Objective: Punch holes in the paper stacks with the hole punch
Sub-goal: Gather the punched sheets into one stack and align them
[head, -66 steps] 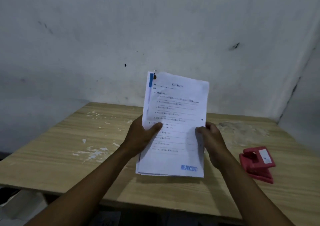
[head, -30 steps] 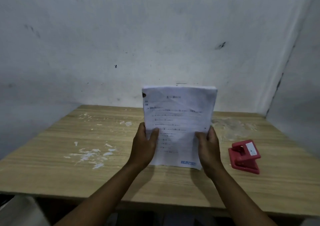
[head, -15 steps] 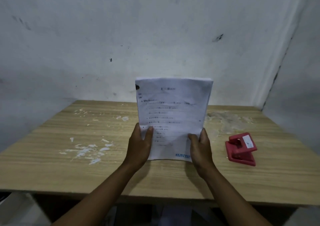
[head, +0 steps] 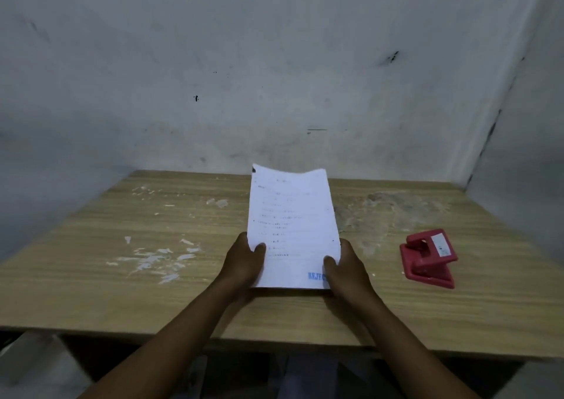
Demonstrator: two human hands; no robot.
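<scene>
White printed sheets in a thin paper stack (head: 293, 227) sit in the grip of the left hand (head: 242, 261) and right hand (head: 348, 272), low over the pale wooden tabletop (head: 122, 291), evidently being squared; next, the red plastic hole punch (head: 428, 258), untouched at right.

One paper stack (head: 293, 224); one hole punch (head: 428, 258); two hands.
</scene>
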